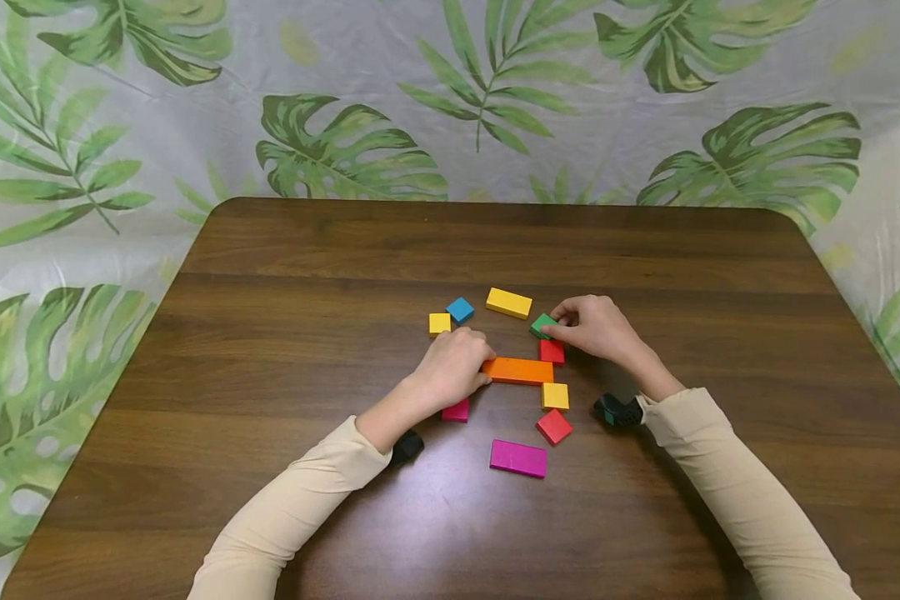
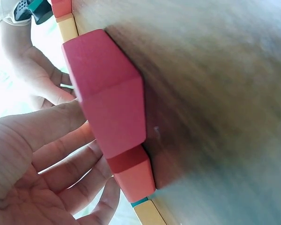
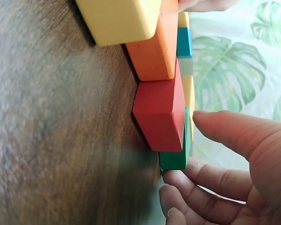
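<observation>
My left hand (image 1: 452,367) grips the left end of a long orange block (image 1: 521,371) between thumb and fingers. Beneath that wrist, a pink block (image 1: 456,411) shows partly in the head view. The left wrist view has the pink block (image 2: 107,93) close up, a red-orange block (image 2: 136,178) beside it. With thumb and fingertips, my right hand (image 1: 596,329) pinches a small green block (image 1: 543,325). A red block (image 1: 552,352) lies between the green and orange ones; a yellow block (image 1: 555,397) sits at the orange block's lower right corner.
Behind the hands lie a long yellow block (image 1: 508,303), a blue block (image 1: 460,311) and a small yellow block (image 1: 439,323). Nearer are a tilted red block (image 1: 554,427) and a long magenta block (image 1: 518,458). Everything stands on a brown wooden table (image 1: 307,250).
</observation>
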Motion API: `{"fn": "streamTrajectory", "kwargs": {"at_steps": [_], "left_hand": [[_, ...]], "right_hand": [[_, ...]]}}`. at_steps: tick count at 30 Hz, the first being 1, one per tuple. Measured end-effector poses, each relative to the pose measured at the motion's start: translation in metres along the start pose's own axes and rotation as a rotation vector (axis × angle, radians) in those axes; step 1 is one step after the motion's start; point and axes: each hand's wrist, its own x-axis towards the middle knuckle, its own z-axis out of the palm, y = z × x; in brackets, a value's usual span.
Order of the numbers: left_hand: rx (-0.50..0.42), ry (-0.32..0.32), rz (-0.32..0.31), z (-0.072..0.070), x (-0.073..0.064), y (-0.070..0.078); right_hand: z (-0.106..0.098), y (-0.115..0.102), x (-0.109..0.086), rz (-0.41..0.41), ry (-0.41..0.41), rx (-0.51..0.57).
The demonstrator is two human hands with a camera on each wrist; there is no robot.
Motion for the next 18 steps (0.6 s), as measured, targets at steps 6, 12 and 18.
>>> {"fn": "streamTrajectory", "kwargs": {"at_steps": [6,12,18], "left_hand": [[0.001,0.004,0.002,-0.0004,0.0007,0.0001],[-0.001,0.002,0.002,-0.0003,0.0010,-0.0004],[-0.007,-0.005,0.004,0.0007,0.0011,-0.0005]], "right_hand": [[0.0000,-0.0011,0.0006,0.009,0.000,-0.018],[-0.0006,-0.0014,0.0017,0.015,-0.015,-0.010],[-0.0002,-0.0013,0.0014,0.018,-0.034,-0.007]]}}
